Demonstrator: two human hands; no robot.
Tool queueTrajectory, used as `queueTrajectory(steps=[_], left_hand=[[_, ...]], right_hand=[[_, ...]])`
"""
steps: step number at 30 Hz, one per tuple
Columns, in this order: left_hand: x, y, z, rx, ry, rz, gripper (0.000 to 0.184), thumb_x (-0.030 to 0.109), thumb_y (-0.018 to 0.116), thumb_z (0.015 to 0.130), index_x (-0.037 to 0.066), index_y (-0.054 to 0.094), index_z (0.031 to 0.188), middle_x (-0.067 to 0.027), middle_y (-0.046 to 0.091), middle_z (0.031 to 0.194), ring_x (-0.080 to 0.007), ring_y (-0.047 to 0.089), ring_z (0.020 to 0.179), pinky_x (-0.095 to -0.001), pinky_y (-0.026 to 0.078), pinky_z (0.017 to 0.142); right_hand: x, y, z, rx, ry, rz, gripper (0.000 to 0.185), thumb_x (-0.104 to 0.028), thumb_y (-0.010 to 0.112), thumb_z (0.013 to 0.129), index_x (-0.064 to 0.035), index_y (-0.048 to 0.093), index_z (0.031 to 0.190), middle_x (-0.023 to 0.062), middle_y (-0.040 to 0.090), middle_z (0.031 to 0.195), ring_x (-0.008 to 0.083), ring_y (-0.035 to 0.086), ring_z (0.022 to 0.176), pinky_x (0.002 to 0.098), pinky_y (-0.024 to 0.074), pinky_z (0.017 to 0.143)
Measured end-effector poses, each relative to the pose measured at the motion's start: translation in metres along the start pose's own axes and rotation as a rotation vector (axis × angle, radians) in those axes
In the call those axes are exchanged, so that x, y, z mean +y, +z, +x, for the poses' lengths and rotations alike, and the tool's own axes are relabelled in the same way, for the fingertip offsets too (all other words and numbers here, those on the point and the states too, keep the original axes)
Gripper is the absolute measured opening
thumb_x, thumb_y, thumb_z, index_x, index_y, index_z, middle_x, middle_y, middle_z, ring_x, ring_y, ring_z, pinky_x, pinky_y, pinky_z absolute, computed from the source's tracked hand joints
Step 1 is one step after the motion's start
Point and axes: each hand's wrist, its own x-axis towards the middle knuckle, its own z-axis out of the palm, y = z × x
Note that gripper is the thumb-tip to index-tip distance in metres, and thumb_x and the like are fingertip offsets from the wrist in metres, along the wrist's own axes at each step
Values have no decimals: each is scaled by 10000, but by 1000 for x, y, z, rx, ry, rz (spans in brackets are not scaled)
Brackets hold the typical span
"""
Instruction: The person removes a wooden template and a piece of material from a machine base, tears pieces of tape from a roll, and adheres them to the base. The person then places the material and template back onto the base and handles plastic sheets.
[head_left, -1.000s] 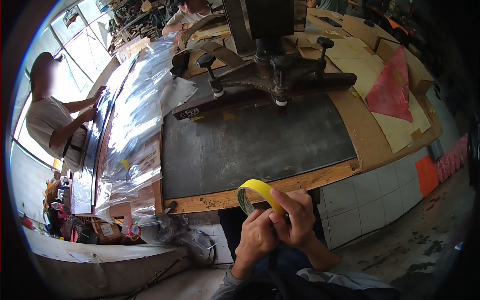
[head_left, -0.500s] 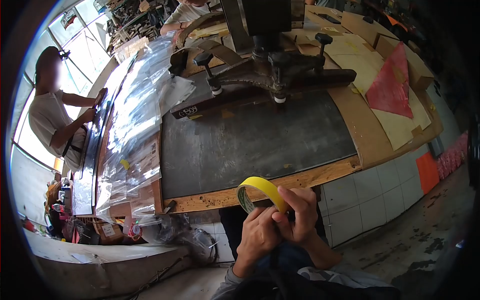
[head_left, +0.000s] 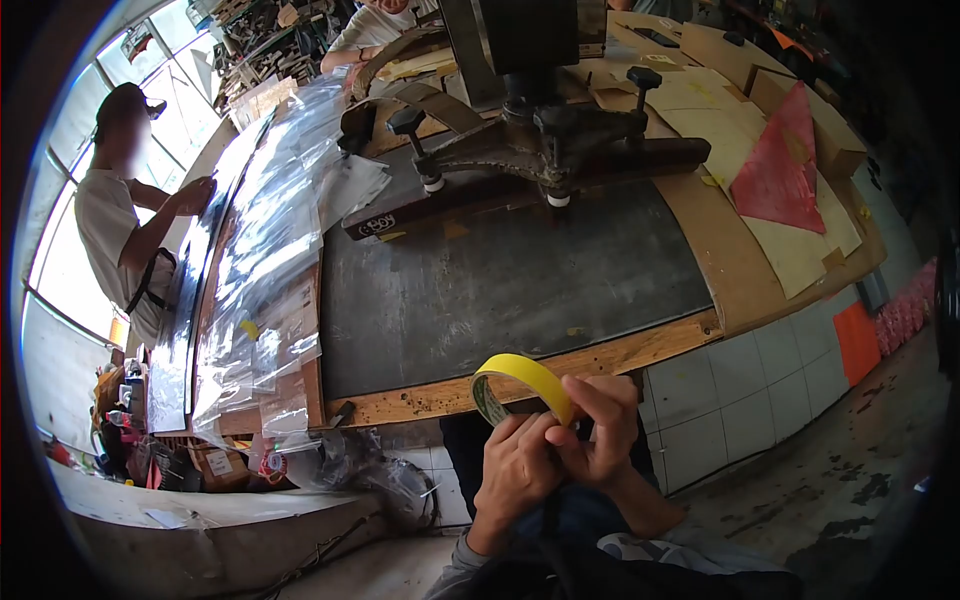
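Note:
A roll of yellow tape is held up in front of the table's wooden front edge. My left hand is closed around the lower part of the roll, its fingers curled. My right hand is closed at the roll's right side, with thumb and fingertips against the tape. Both hands touch each other near the bottom of the ring. Whether a tape end is pinched between the fingers I cannot make out.
Beyond the hands lies a dark flat plate under a heavy black press bar. Clear plastic sheets cover the left side. Cardboard and a red triangular piece lie right. One co-worker stands left, another sits behind the press.
The co-worker at left has shifted right and leans closer to the table, with the hands raised nearer together. My hands and the tape roll are almost unmoved.

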Motion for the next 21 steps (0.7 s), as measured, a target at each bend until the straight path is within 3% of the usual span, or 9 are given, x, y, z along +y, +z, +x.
queueTrajectory(steps=[4,7,11,13,16,19,21], left_hand=[[-1,1,-1,14,5,23,413,50,679,768,-9,431,1093,-131,616,1023,-266,639,745,-358,490,659],[1,0,6,15,12,19,387,26,661,792,-26,384,1058,-144,620,905,-304,596,618,-391,452,543],[1,-1,4,6,-14,0,362,24,657,796,-23,402,1048,-140,623,889,-295,594,610,-392,454,548],[-1,0,8,30,1,1,353,27,659,797,-16,411,1044,-131,624,866,-287,584,592,-392,451,545],[-1,-8,1,-82,-98,3,393,30,680,766,-17,450,1081,-111,633,943,-252,639,770,-355,474,645],[1,-8,14,103,-63,55,360,-14,681,777,5,429,1033,-100,618,765,-262,542,525,-376,435,532],[0,-8,12,89,-66,51,371,-31,685,770,5,434,1041,-91,623,737,-263,558,536,-367,440,539]], right_hand=[[-2,-1,0,-8,1,-79,400,-321,595,923,1,570,1160,113,566,973,224,536,799,329,457,677],[-2,2,0,-40,35,-59,383,-307,583,931,0,571,1160,115,565,971,225,538,798,327,454,674],[-2,1,-2,-113,100,37,335,-262,564,943,-2,573,1154,122,562,972,219,536,806,324,451,677],[-1,0,-2,-112,93,61,302,-190,575,930,0,577,1164,114,569,972,226,544,811,343,458,720],[-5,-5,1,-67,82,80,288,-129,583,917,3,575,1173,109,580,958,236,558,829,347,468,752],[-5,-7,4,-41,77,87,307,2,615,859,13,577,1163,123,613,962,255,607,858,332,513,734],[-2,-7,6,-78,35,71,328,58,630,826,17,584,1149,137,626,971,262,630,844,327,531,711]])
